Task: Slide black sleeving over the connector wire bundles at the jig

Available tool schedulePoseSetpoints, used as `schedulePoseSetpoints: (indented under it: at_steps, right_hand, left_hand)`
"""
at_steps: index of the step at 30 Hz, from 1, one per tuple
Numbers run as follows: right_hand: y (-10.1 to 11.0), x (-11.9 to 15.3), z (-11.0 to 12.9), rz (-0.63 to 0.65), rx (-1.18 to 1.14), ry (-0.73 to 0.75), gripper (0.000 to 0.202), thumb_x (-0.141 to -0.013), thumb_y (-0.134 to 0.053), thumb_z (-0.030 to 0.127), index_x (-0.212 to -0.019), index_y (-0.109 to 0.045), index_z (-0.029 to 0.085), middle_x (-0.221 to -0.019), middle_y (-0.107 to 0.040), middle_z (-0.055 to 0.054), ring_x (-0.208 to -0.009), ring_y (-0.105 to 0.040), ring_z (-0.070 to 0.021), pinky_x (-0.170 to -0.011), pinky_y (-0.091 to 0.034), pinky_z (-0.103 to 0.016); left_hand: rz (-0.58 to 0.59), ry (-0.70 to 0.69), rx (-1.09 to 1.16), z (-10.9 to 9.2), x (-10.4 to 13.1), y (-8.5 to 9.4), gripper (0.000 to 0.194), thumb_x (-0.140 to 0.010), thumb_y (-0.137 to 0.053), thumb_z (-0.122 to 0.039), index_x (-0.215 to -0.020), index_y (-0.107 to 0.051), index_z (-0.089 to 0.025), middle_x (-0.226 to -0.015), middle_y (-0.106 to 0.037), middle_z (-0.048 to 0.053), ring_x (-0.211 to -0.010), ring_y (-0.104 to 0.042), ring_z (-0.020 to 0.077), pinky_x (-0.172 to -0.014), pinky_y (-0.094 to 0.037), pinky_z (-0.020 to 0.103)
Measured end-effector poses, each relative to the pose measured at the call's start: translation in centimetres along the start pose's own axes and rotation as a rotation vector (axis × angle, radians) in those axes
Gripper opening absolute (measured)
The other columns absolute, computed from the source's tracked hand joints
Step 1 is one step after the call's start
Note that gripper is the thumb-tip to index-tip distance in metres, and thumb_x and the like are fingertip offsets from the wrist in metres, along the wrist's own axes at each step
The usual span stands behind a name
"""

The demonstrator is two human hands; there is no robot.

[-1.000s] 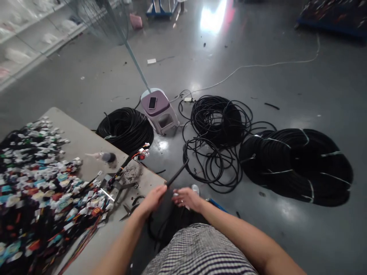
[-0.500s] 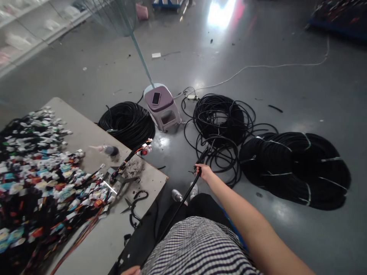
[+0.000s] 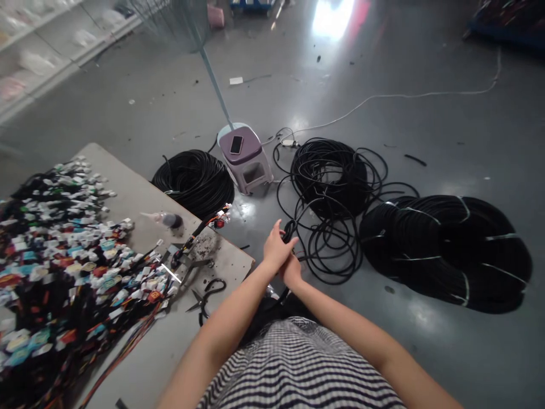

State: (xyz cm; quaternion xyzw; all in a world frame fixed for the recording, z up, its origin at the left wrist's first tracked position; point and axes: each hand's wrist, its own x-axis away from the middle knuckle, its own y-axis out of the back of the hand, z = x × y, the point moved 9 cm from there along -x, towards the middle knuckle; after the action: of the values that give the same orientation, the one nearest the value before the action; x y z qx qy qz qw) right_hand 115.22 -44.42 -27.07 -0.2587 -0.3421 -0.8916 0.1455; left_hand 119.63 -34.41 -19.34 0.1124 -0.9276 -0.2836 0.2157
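My right hand (image 3: 292,271) is closed around black tubing (image 3: 289,230) in front of my lap; its fingers are partly hidden by my other hand. My left hand (image 3: 276,250) is at the same tubing, just above and across the right one, with its thumb and a finger spread apart. Tubing shows past the fingertips, and a short end (image 3: 284,296) hangs below my hands. Just beyond them lies a loose, tangled coil of black tubing (image 3: 330,176) on the floor.
A table (image 3: 140,352) on the left bears heaped wire harnesses (image 3: 85,272), scissors (image 3: 208,295), a small bottle (image 3: 170,220) and a metal holder (image 3: 191,267). A stool (image 3: 251,165) with a phone (image 3: 237,145) stands ahead. A tied coil (image 3: 426,255) lies right, another (image 3: 193,182) left.
My left hand has come up from the bottom edge to the tubing beside my right hand. The right hand has moved slightly down and stays on the tubing.
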Motion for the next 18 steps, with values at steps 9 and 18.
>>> schedulePoseSetpoints:
  at_steps: [9,18]
  right_hand:
    - [13.3,-1.0,-5.0,-0.247,-0.301,0.016,0.04,-0.079,-0.053,0.053,-0.073,-0.06,0.014,-0.069,-0.059,-0.006,-0.069,-0.051,-0.0184,-0.064,-0.04,-0.026]
    - [20.2,2.8,-0.8,-0.291,-0.359,0.123,0.06,-0.081,-0.047,0.069,-0.08,-0.067,0.012,-0.052,-0.041,0.002,-0.05,-0.037,-0.0119,-0.049,-0.031,-0.024]
  left_hand:
    - [0.15,0.121,0.259,6.2,-4.2,2.7,0.04,-0.08,-0.057,-0.046,-0.102,-0.065,-0.013,-0.074,-0.065,0.003,-0.051,-0.048,0.0102,-0.05,-0.039,0.022]
    - [0.423,0.067,0.171,2.6,-2.3,-1.2,0.051,-0.079,-0.053,-0.066,-0.07,-0.06,-0.017,-0.048,-0.039,-0.005,-0.046,-0.038,0.0105,-0.048,-0.028,0.024]
